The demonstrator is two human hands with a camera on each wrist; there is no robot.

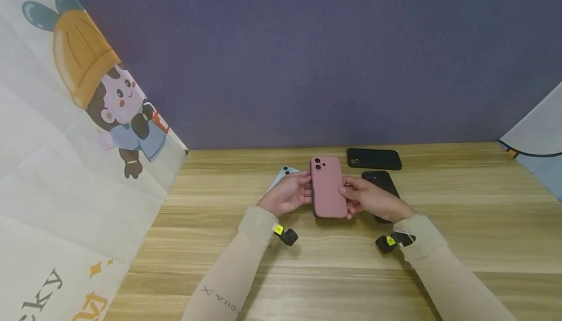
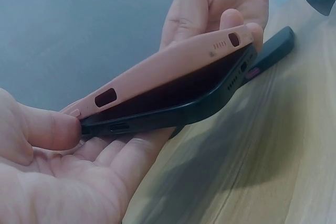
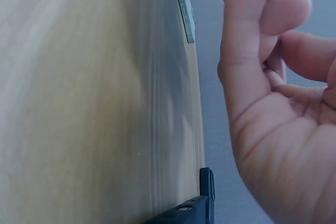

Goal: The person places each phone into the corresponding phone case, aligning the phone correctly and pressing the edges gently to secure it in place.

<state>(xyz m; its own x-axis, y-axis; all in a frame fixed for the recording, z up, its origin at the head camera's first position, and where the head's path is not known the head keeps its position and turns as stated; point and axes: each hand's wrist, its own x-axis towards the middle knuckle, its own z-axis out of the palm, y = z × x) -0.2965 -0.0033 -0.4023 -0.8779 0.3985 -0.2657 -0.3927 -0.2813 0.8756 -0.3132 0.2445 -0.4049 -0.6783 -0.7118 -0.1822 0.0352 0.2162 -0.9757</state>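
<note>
Above the table, a pink phone case (image 1: 328, 189) with camera cutouts at its upper left is held between both hands. In the left wrist view a black phone-shaped piece (image 2: 210, 100) lies under it, joined at the near corner and gaping wider toward the far end. My left hand (image 1: 287, 193) pinches that near corner, thumb on the edge and fingers beneath. My right hand (image 1: 373, 198) grips the opposite edge, thumb on the pink back. The right wrist view shows the right hand (image 3: 283, 103) with curled fingers, the held piece mostly out of frame.
A light blue phone (image 1: 277, 177) lies behind the left hand. By the right wrist lies a black phone (image 1: 381, 182), partly covered by that hand. A black phone case (image 1: 374, 159) rests at the table's back edge, before a dark blue panel (image 1: 307, 57).
</note>
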